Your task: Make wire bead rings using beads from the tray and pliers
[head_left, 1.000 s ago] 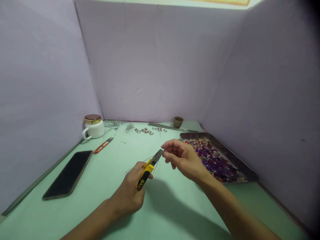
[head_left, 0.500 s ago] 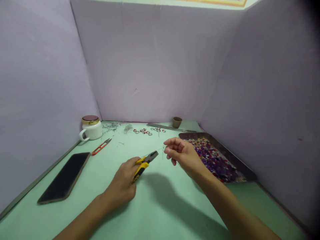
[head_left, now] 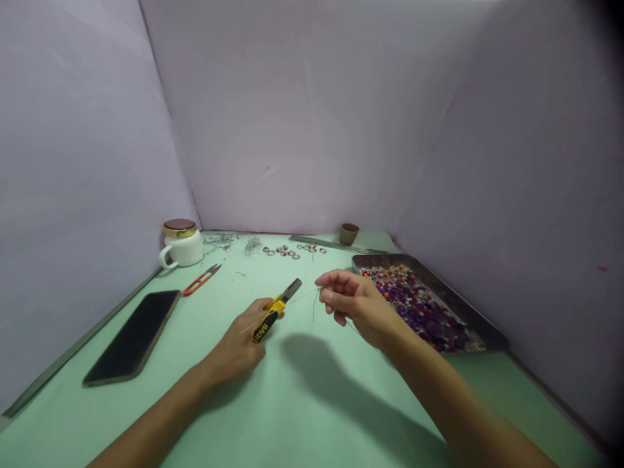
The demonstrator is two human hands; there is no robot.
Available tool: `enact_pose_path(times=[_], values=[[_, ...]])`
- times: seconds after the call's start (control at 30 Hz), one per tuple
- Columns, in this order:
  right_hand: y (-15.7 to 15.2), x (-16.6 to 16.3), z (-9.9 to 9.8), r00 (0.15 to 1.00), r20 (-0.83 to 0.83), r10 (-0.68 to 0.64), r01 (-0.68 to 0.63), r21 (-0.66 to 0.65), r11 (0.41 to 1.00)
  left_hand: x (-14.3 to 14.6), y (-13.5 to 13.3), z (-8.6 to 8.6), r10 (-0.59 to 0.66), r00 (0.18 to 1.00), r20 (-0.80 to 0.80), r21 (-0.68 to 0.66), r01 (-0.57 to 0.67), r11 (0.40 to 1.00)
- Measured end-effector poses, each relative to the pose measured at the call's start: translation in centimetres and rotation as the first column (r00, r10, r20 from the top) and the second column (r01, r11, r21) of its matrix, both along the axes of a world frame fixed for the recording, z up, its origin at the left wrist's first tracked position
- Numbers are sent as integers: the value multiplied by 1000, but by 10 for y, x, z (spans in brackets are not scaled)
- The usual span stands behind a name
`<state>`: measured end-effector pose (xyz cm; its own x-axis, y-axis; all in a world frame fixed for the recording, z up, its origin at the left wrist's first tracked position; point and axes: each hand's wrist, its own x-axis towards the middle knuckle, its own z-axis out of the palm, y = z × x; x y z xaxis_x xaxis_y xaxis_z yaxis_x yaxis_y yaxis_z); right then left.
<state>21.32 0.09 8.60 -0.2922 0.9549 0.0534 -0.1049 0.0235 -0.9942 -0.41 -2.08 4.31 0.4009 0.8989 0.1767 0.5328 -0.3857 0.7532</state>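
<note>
My left hand (head_left: 242,337) is closed around the handles of yellow and black pliers (head_left: 273,316), whose grey jaws point up and to the right. To their right, my right hand (head_left: 353,300) pinches thin wire (head_left: 314,307) between thumb and fingertips. One strand hangs below the fingertips, another reaches faintly toward the pliers, and a further end shows under the palm. Whether something small sits on the wire at the fingertips is too fine to make out. Both hands are above the pale green tabletop (head_left: 292,403).
At left lie a phone (head_left: 134,338) and orange thread snips (head_left: 201,281), near a lidded white mug (head_left: 186,250). Wire bits (head_left: 253,244), red-and-silver beaded rings (head_left: 283,251), metal rods (head_left: 331,244) and a brown cup (head_left: 348,234) line the back. A bead tray (head_left: 458,302) stands at right.
The pliers have turned in my left hand, so their jaws show edge-on and tilt more upward. My right hand keeps its pinch, with a longer wire strand hanging in view. The camera view has shifted slightly.
</note>
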Motion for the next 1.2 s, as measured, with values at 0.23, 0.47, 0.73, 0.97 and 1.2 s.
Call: enact_pose_path(times=[0.23,0.47,0.73,0.97,1.2], values=[[-7,-4,-1,983,-115,141,-152,-97,984,12,-10,-3,219,830,513,-513,92,854],[-21,-16,0,960,134,246,-246,-13,969,14,-11,6,342,689,639,-573,129,810],[-21,-26,-18,905,-81,418,-424,-92,901,16,-21,5,195,705,681,-416,153,896],[-19,-33,-30,854,-275,441,-486,-120,866,15,-24,8,76,682,728,-341,263,902],[-9,-31,-39,830,-205,520,-547,-108,830,11,-21,14,-18,757,653,-239,229,943]])
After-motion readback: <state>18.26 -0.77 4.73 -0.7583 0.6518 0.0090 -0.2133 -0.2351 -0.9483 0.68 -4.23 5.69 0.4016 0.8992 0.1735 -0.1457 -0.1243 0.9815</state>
